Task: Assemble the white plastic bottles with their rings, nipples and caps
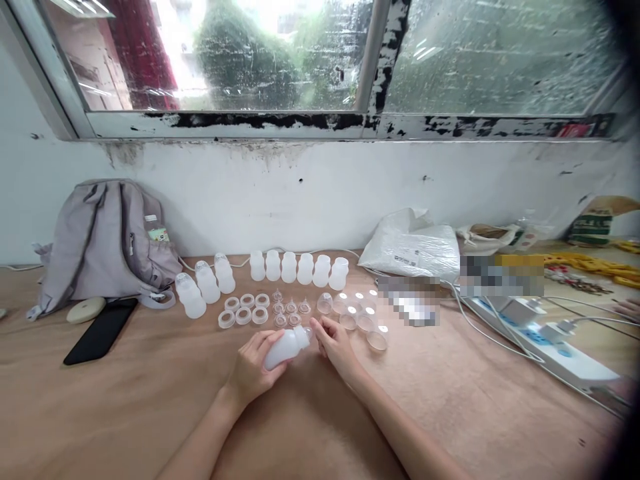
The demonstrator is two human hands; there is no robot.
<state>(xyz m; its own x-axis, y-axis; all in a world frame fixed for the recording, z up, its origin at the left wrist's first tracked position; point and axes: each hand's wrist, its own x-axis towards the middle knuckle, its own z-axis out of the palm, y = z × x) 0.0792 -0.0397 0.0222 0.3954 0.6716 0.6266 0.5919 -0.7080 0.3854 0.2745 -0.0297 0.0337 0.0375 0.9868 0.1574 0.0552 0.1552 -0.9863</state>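
Observation:
My left hand (pixel 257 365) is wrapped round a frosted white baby bottle (pixel 284 349), which lies tilted with its top to the right. A clear nipple (pixel 308 333) shows at that end. Right at its tip, the fingers of my right hand (pixel 334 347) are curled and pinched; whether they grip it is too small to tell. Just beyond my hands are several clear nipples (pixel 291 307), white screw rings (pixel 244 315) in two rows, and clear dome caps (pixel 365 323) to the right. Several open bottles (pixel 289 267) stand in a row behind them.
Three capped bottles (pixel 207 283) stand at the left, near a grey backpack (pixel 100 240), a black phone (pixel 100 331) and a round cream case (pixel 86 310). On the right are a white plastic bag (pixel 413 247), cables and a power strip (pixel 575 360). Another person's hand (pixel 627 309) shows at the right edge.

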